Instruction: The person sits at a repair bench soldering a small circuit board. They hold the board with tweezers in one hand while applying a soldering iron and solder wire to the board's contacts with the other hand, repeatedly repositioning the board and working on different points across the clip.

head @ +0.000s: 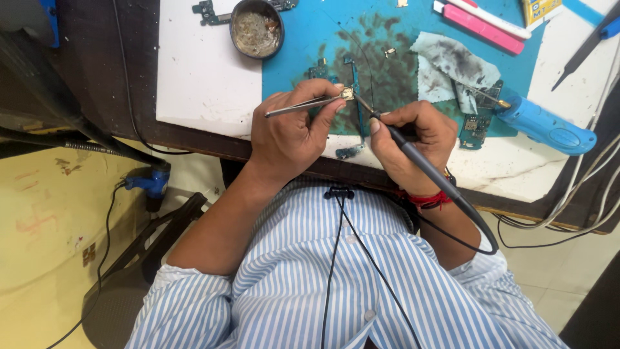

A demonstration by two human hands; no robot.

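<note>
Soldering a small component held in tweezers over a blue work mat.

The left hand [290, 132] pinches metal tweezers [303, 105] shut on a tiny gold-coloured component [347, 94], lifting it just above the stained blue mat [310, 39] so the tip can reach it. The right hand [410, 139] is closed pen-style around a soldering iron [413, 152], its tip touching the component (a low grip steadies the point). Both hands hover at the bench [194, 71] edge, near a tin of flux [257, 29] and a blue tool [546, 126].

One head-worn camera looks steeply down, close over the person's chest, both hands and the near workbench [200, 77] edge.
</note>
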